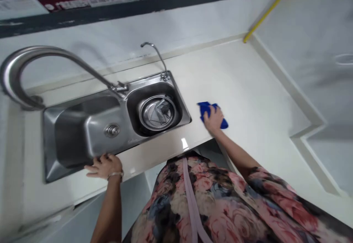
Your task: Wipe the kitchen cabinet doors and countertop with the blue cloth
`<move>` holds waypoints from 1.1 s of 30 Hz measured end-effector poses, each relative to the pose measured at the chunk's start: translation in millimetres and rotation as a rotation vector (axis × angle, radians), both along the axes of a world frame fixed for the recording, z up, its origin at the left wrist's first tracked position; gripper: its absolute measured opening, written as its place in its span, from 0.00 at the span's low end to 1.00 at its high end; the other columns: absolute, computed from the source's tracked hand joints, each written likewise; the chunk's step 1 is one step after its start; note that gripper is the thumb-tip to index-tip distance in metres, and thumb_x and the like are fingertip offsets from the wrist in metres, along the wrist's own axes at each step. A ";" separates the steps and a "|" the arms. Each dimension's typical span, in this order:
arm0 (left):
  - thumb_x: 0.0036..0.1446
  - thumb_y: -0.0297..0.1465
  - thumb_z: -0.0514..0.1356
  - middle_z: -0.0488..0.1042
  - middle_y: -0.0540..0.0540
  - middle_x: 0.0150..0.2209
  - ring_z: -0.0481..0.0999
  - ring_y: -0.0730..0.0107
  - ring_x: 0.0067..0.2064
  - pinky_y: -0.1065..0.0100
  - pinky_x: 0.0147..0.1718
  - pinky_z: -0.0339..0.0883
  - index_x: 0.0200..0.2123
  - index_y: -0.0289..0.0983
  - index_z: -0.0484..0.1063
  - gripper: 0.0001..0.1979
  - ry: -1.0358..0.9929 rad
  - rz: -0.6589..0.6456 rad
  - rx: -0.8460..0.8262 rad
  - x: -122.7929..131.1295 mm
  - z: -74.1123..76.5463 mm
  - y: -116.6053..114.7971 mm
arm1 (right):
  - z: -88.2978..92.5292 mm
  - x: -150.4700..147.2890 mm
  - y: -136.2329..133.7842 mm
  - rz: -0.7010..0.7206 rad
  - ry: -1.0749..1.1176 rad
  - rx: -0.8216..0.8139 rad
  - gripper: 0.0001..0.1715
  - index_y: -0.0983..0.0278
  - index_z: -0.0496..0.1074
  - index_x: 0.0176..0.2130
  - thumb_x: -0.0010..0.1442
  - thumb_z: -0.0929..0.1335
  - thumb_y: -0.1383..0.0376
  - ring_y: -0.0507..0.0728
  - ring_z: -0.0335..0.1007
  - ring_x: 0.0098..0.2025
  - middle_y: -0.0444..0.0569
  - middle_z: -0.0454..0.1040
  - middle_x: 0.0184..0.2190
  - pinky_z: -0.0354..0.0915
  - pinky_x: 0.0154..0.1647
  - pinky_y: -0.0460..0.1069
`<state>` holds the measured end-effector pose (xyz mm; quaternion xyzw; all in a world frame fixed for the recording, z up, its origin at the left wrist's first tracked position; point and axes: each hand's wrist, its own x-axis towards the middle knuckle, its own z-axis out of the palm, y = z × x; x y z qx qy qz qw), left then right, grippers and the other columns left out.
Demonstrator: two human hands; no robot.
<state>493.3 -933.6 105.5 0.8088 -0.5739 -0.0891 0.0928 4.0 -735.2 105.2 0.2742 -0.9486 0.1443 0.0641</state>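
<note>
Right hand [213,120]: closed over a bunched blue cloth [204,107], fingers and thumb bent upon it; cloth edges show beyond the fingertips and beside the wrist. Cloth lies on the white counter [234,77], to the right of the sink and near its right-hand corner.

Left hand [106,165]: holds nothing; palm down, fingers spread, resting at the front rim of the sink. One bracelet [116,174] at the wrist.

Sink [125,134]: stainless steel, two basins. Left basin [70,138], longer, with a round drain [112,130] toward its right side. Right basin [132,103], containing a round perforated steel bowl [150,107]; in the bowl, a clear item [162,110], its kind not legible.

Large curved faucet [74,60]: mounted between the basins at the back, its arc swung left. Small slender faucet [157,52]: at the back right corner.

Garment [198,199]: floral, pink and dark, with a pale pink strip down the front.

Yellow pipe [270,11]: slanting, at the far right corner of the counter.
</note>
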 end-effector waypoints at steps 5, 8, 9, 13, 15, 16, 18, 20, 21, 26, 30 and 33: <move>0.68 0.42 0.48 0.63 0.22 0.68 0.50 0.36 0.76 0.34 0.73 0.43 0.59 0.24 0.72 0.31 0.191 -0.641 -0.293 -22.5 -30.9 -10.1 | 4.5 91.6 -17.6 0.167 -0.181 0.032 0.31 0.62 0.69 0.66 0.69 0.64 0.55 0.72 0.56 0.67 0.63 0.63 0.66 0.54 0.67 0.66; 0.68 0.42 0.50 0.65 0.22 0.66 0.55 0.40 0.74 0.37 0.72 0.50 0.60 0.25 0.70 0.29 0.407 -1.045 -0.276 -94.8 -46.7 -18.2 | 4.0 117.9 -20.0 0.284 -0.222 0.002 0.31 0.60 0.69 0.67 0.70 0.65 0.53 0.71 0.54 0.68 0.62 0.62 0.68 0.51 0.69 0.65; 0.69 0.41 0.49 0.66 0.23 0.65 0.57 0.43 0.74 0.38 0.72 0.52 0.61 0.26 0.68 0.28 0.469 -1.143 -0.243 -126.0 -50.0 -16.1 | 4.4 121.1 -18.5 0.320 -0.224 -0.009 0.30 0.60 0.69 0.67 0.70 0.66 0.53 0.70 0.54 0.68 0.62 0.63 0.67 0.51 0.69 0.65; 0.69 0.41 0.49 0.70 0.28 0.63 0.63 0.45 0.71 0.40 0.72 0.55 0.62 0.29 0.67 0.27 0.557 -1.376 -0.110 -239.9 -55.0 14.5 | 6.3 114.8 -9.7 0.389 -0.233 -0.050 0.29 0.59 0.71 0.66 0.71 0.66 0.52 0.67 0.57 0.67 0.59 0.65 0.66 0.53 0.69 0.63; 0.68 0.41 0.50 0.71 0.27 0.62 0.66 0.44 0.69 0.42 0.70 0.58 0.64 0.29 0.66 0.29 0.518 -1.404 -0.028 -272.6 -53.6 32.3 | 5.6 103.9 -8.4 0.374 -0.233 -0.072 0.29 0.58 0.71 0.65 0.70 0.67 0.52 0.66 0.57 0.68 0.57 0.66 0.67 0.53 0.70 0.62; 0.68 0.41 0.50 0.71 0.27 0.62 0.66 0.44 0.69 0.42 0.70 0.58 0.65 0.28 0.66 0.30 0.483 -1.397 0.008 -281.6 -52.0 39.4 | 5.0 96.6 -8.2 0.355 -0.231 -0.082 0.29 0.57 0.71 0.65 0.70 0.67 0.52 0.66 0.57 0.68 0.56 0.66 0.67 0.52 0.70 0.62; 0.68 0.41 0.50 0.70 0.27 0.64 0.64 0.42 0.70 0.42 0.70 0.57 0.66 0.27 0.65 0.31 0.408 -1.375 0.061 -288.6 -46.9 49.0 | 4.1 78.3 -6.1 0.279 -0.229 -0.084 0.28 0.54 0.71 0.65 0.69 0.67 0.52 0.65 0.56 0.69 0.53 0.66 0.67 0.52 0.70 0.61; 0.69 0.42 0.50 0.69 0.27 0.65 0.61 0.42 0.72 0.44 0.72 0.54 0.66 0.26 0.65 0.32 0.343 -1.358 0.110 -287.2 -39.3 53.3 | 4.8 55.1 1.2 0.182 -0.232 -0.081 0.28 0.55 0.71 0.65 0.69 0.67 0.53 0.65 0.56 0.69 0.54 0.66 0.67 0.52 0.70 0.62; 0.69 0.42 0.50 0.68 0.28 0.66 0.60 0.43 0.73 0.45 0.72 0.53 0.67 0.26 0.65 0.32 0.313 -1.352 0.145 -285.7 -34.9 54.2 | 5.8 42.0 7.5 0.134 -0.233 -0.081 0.29 0.57 0.70 0.66 0.70 0.66 0.53 0.66 0.56 0.69 0.55 0.66 0.67 0.52 0.70 0.63; 0.71 0.41 0.49 0.65 0.32 0.70 0.59 0.46 0.73 0.51 0.72 0.55 0.70 0.26 0.61 0.33 0.215 -1.305 0.253 -284.1 -15.0 55.9 | 10.4 -23.4 62.7 -0.151 -0.196 -0.058 0.30 0.62 0.69 0.66 0.70 0.65 0.55 0.70 0.58 0.67 0.63 0.65 0.67 0.54 0.68 0.65; 0.71 0.40 0.48 0.66 0.30 0.69 0.60 0.45 0.73 0.50 0.71 0.56 0.71 0.26 0.60 0.33 0.200 -1.283 0.257 -286.8 -4.7 56.0 | 10.6 -46.2 118.2 -0.372 -0.109 -0.090 0.30 0.63 0.70 0.66 0.71 0.63 0.55 0.70 0.58 0.67 0.64 0.66 0.66 0.55 0.67 0.64; 0.71 0.40 0.47 0.66 0.28 0.69 0.65 0.46 0.70 0.50 0.69 0.60 0.71 0.25 0.59 0.33 0.202 -1.267 0.294 -290.7 1.8 53.7 | 8.4 -35.4 148.8 -0.475 -0.067 -0.106 0.30 0.65 0.70 0.65 0.71 0.62 0.55 0.70 0.59 0.65 0.65 0.67 0.64 0.56 0.66 0.63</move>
